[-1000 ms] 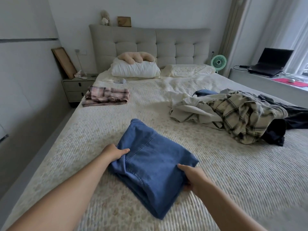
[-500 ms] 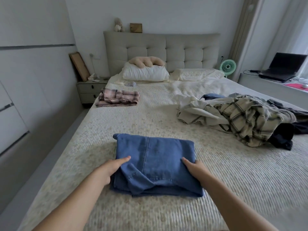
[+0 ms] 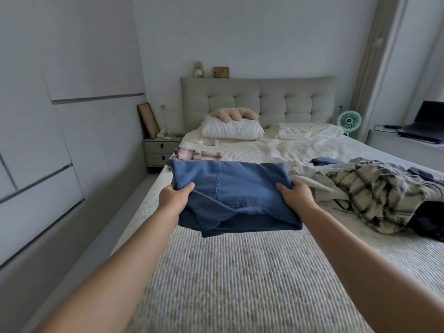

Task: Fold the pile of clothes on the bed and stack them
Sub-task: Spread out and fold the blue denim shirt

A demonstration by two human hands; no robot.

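The left hand (image 3: pixel 176 197) grips the left edge of the folded blue denim garment (image 3: pixel 230 188), thumb on top and fingers curled under, while the right hand (image 3: pixel 296 194) grips the right edge the same way. Between the two hands the garment hangs clear of the bed (image 3: pixel 240 272), its near layers sagging a little below the wrists.

Beyond the left hand, partly hidden by the denim's far edge, lies the folded pink plaid garment (image 3: pixel 199 155). That looks like the start of the stack, so the step in hand is probably carrying the denim over and setting it there.

To do it well, both hands should stay level and the same distance apart, so the fold does not slip open; the loose lower flap near the left hand looks likeliest to drop. Lowering the far edge first, square over the plaid piece, then sliding the fingers out sideways should keep the layers flat.

To the right of the right hand, the unfolded pile (image 3: pixel 365 188), a checked shirt and darker pieces, is not yet folded.
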